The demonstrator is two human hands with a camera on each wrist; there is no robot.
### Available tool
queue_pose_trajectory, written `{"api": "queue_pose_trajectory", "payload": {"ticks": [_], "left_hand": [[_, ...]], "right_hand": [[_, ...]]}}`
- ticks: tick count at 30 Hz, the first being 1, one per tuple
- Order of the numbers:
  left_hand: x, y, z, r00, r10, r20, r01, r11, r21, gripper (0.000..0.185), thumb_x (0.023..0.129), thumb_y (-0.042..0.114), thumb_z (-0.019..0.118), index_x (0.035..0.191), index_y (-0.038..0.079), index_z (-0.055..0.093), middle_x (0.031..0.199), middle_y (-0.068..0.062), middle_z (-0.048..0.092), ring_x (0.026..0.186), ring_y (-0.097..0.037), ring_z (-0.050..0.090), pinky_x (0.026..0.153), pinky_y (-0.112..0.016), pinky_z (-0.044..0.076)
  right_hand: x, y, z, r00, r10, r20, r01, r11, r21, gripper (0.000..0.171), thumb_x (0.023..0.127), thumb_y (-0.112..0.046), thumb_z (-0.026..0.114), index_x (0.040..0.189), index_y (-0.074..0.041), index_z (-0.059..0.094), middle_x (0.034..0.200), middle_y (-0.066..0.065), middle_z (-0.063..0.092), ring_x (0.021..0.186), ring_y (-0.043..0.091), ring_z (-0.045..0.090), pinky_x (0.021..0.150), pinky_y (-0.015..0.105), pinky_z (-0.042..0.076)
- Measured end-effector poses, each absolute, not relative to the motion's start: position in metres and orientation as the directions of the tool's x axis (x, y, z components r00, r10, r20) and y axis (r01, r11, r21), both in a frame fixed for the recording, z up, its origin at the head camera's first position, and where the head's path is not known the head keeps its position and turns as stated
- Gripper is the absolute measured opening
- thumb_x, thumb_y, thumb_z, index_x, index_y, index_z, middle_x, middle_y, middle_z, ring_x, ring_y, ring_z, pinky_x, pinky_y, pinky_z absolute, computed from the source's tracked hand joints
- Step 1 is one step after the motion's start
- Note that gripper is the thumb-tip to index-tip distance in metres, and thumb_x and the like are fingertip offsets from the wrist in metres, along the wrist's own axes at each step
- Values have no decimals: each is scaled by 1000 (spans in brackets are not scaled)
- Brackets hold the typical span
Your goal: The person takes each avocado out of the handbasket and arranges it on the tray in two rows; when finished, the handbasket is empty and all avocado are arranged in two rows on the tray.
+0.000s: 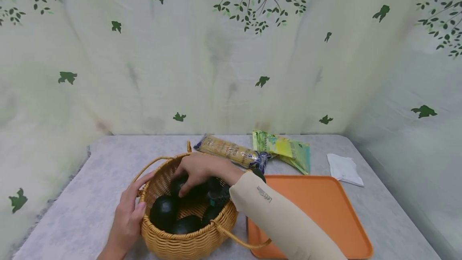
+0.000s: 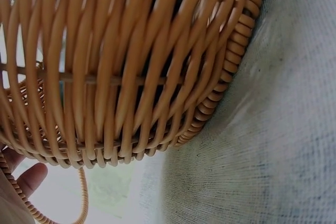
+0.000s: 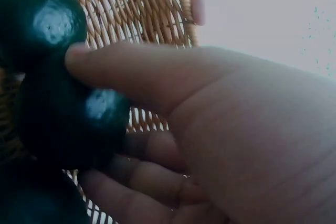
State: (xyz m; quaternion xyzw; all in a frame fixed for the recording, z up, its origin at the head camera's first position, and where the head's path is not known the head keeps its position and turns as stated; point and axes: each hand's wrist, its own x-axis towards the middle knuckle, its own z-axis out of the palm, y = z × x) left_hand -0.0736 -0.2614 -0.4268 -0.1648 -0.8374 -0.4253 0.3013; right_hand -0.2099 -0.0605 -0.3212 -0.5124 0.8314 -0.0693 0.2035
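- Head view, and the right hand (image 1: pixel 196 169) is in over the rim of the basket (image 1: pixel 180 248), its grip wrapped on a dark fruit (image 1: pixel 178 185)! That one sits in the basket's far half, left of middle, with other fruit (image 1: pixel 164 212) packed close by.
- Out on the basket's left side, the left hand (image 1: pixel 124 214) has thumb and fingers spread wide and fairly straight against the rim; looks like a brace, so the basket won't tip or slide during the reach.
- Edges now: the wicker rim rings the reach, so the freest way out seems to be up. The near-right handle (image 1: pixel 249 246) crosses the edge of the tray (image 1: pixel 310 200), a possible snag. Pasta (image 1: pixel 229 149) and a green packet (image 1: pixel 285 149) lie behind, a tissue (image 1: pixel 344 169) farther right on the tabletop (image 1: pixel 393 220).
- Left wrist view: woven wall nearly everywhere, just a bit of left hand low in the corner by a looped handle; how hard it presses, cannot tell.
- Right wrist view, lovely look: thumb over the fruit, fingers bent round the other side, spread about its girth, likely to steady that glossy skin. Neighbours crowd it above and below; room for fingers looks tight.
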Motion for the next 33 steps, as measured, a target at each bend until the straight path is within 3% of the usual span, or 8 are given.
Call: {"api": "queue_pose_trajectory", "payload": {"ticks": [3,7,14,17,20,26,33], "left_hand": [[-71,-260,-432,-790,11,612,496,599,629,58,96,7,38,153,12,49,151,0,53,131,-1,40,103,-18,24],[-68,-258,-435,-796,5,605,487,599,636,56,98,8,37,153,12,49,151,-2,54,130,-2,40,102,-18,23],[-68,-255,-433,-770,9,638,524,579,624,56,98,8,38,152,9,50,150,-5,55,133,-4,41,106,-19,23],[-68,-255,-431,-758,15,652,540,575,614,56,97,8,37,152,7,50,151,-6,54,135,-5,40,108,-18,22],[-70,-255,-429,-759,12,651,537,576,617,57,97,9,36,152,9,50,151,-4,54,134,-5,41,105,-18,24],[-79,-257,-425,-721,40,691,578,584,570,57,96,7,36,151,6,50,150,-7,55,132,-5,43,103,-19,27],[-78,-257,-426,-732,33,680,565,588,579,57,96,8,37,151,6,51,150,-4,55,134,-3,43,103,-18,26]], "right_hand": [[-208,-53,-319,-397,-878,-269,-796,475,-375,54,92,-38,77,142,-22,65,98,-7,75,68,4,50,72,19,41],[-205,-44,-316,-403,-883,-241,-776,469,-422,54,92,-40,76,142,-21,65,95,-11,72,71,4,51,74,19,41],[-199,-24,-307,-393,-903,-172,-763,425,-487,54,93,-40,75,143,-21,64,86,-9,73,62,3,47,67,19,41],[-196,-16,-304,-388,-911,-140,-750,400,-527,55,93,-40,75,144,-21,63,67,-9,63,54,2,37,62,19,37],[-194,-7,-301,-390,-914,-108,-738,381,-557,57,94,-40,74,146,-21,61,51,-9,41,48,6,25,57,21,32],[-192,6,-297,-423,-905,-51,-733,374,-568,56,94,-42,74,146,-25,61,48,-9,29,47,8,19,56,23,28],[-181,20,-299,-461,-887,6,-690,354,-631,56,94,-43,74,146,-27,61,47,-9,36,48,8,23,57,24,31]]}}
